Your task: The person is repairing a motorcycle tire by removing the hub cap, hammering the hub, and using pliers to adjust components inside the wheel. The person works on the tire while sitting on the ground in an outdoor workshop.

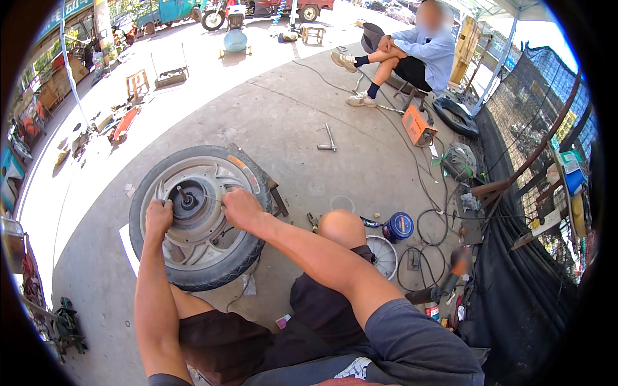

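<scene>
A wheel with a black tyre (212, 280) and a grey cast hub lies on its side in front of me, its axle (183, 195) pointing up from the centre. My left hand (159, 215) is closed at the left side of the hub, fingers curled; what it grips is hidden. On the right side of the hub my right hand (241, 207) is closed too. Something thin seems to run from its fingers toward the axle, too fine to name. A dark support (277, 193) shows at the tyre's right edge.
A T-shaped wrench (329, 138) lies beyond the wheel. Pliers (313, 222), a blue-lidded tub (398, 227) and a round spoked cover (383, 256) are by my right knee. Cables (431, 225) cross toward an orange machine (418, 125). A person (425, 58) sits at the back right.
</scene>
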### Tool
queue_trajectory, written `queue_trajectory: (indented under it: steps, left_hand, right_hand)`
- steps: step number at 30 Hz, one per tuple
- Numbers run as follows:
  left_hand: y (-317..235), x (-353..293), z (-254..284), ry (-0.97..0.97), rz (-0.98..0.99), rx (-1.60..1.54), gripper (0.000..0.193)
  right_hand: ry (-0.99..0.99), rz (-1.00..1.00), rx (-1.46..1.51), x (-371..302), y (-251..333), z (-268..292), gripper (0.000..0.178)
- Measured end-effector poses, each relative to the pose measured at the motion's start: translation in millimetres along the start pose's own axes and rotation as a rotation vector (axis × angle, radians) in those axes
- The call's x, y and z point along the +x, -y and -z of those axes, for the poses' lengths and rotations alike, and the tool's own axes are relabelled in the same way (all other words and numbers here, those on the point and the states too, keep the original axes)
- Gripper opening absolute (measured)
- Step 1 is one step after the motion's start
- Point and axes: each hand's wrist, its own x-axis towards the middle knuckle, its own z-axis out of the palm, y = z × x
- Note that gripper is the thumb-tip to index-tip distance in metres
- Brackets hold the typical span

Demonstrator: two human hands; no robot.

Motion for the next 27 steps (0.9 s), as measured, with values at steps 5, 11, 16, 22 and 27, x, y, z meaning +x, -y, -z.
queue_trajectory:
  steps: [5, 11, 16, 22, 27]
  left_hand:
    - [7.0, 6.1, -4.9, 0.008, 0.004, 0.009, 0.042]
    - [6.5, 5.3, -5.1, 0.009, -0.001, -0.003, 0.041]
    - [7.0, 4.6, -6.7, -0.007, -0.014, -0.053, 0.039]
    - [8.9, 4.7, -7.3, -0.008, -0.025, -0.064, 0.038]
    - [6.2, 2.3, -4.8, -0.018, -0.06, -0.05, 0.04]
  right_hand:
    - [0.002, -0.003, -0.005, 1.4, -1.9, -4.7, 0.017]
    - [0.014, -0.002, -0.019, 0.6, 0.3, -2.9, 0.017]
    - [-0.016, 0.048, -0.03, 1.0, -5.4, -8.0, 0.017]
    - [0.01, 0.022, -0.039, 2.6, -2.3, -9.8, 0.016]
    - [0.029, 0.006, -0.043, 0.9, 0.9, -4.4, 0.016]
